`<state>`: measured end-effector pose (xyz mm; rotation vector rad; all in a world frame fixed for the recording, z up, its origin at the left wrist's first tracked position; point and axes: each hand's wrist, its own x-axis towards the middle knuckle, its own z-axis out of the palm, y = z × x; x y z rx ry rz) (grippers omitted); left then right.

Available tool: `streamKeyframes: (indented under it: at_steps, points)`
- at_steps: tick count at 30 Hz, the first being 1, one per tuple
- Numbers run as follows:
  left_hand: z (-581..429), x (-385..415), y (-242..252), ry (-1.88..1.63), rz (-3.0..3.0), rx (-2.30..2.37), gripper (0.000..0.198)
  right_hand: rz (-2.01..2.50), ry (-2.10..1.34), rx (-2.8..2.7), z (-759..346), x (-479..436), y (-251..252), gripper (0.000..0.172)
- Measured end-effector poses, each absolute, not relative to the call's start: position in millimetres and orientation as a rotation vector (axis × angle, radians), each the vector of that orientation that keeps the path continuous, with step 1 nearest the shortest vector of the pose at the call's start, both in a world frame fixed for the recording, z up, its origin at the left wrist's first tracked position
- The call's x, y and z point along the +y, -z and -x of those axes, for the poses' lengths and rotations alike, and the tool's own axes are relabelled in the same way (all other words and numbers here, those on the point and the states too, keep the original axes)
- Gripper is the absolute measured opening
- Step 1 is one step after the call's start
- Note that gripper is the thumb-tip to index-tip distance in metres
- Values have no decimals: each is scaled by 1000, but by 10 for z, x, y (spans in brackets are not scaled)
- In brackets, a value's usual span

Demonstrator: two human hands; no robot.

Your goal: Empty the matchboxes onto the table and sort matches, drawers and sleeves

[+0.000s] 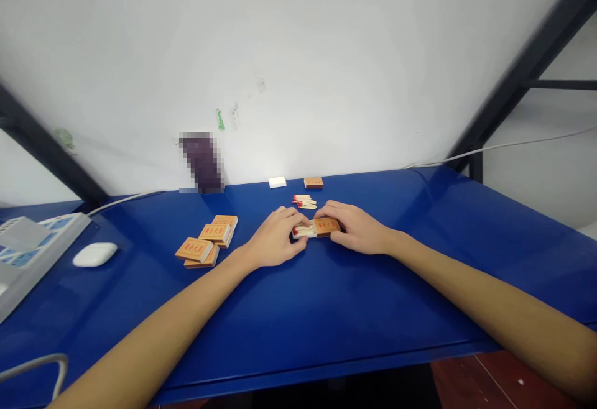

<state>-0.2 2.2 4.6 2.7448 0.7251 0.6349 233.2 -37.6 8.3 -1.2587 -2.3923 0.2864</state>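
Between my hands on the blue table lies a matchbox, its inner tray [304, 230] pulled out to the left and filled with red-tipped matches. My left hand [278, 238] grips the tray's left end, fingers behind and thumb in front. The orange sleeve [327, 227] of the box sits in my right hand [357, 227], held between thumb and fingers. Just beyond the box is a loose pile of matches [305, 201]. Farther back, near the wall, are a white tray-like piece [277, 182] and an orange matchbox sleeve [313, 182], lying apart.
Several orange matchboxes [198, 248] are stacked loosely left of my left forearm. Farther left lie a white rounded case [95, 254] and a white power strip [46, 247]. A blurred purple object [204, 161] leans on the wall. A cable [504, 144] runs off at the right.
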Motion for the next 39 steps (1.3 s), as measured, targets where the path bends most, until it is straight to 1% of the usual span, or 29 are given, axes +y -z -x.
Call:
streamKeyframes:
  at_steps: [5,11,19,28,36,39]
  points:
    - [2,14,-67,-636,-2731,717,17,1245,-297,-2392,-2331,-375,-89,34]
    - [9,1,-68,-660,-2728,699,10,1255,-314,-2396,-2327,-374,-108,33]
    - [16,-11,-69,-713,-2733,707,12,1221,-322,-2376,-2331,-358,-86,31]
    - [16,-29,-91,-787,-2712,665,13,1230,-301,-2369,-2345,-348,-62,35]
    - [22,-25,-82,-787,-2690,642,13,1202,-282,-2326,-2329,-377,-61,35]
    - [19,-29,-82,-768,-2689,663,16,1188,-282,-2333,-2333,-376,-47,36]
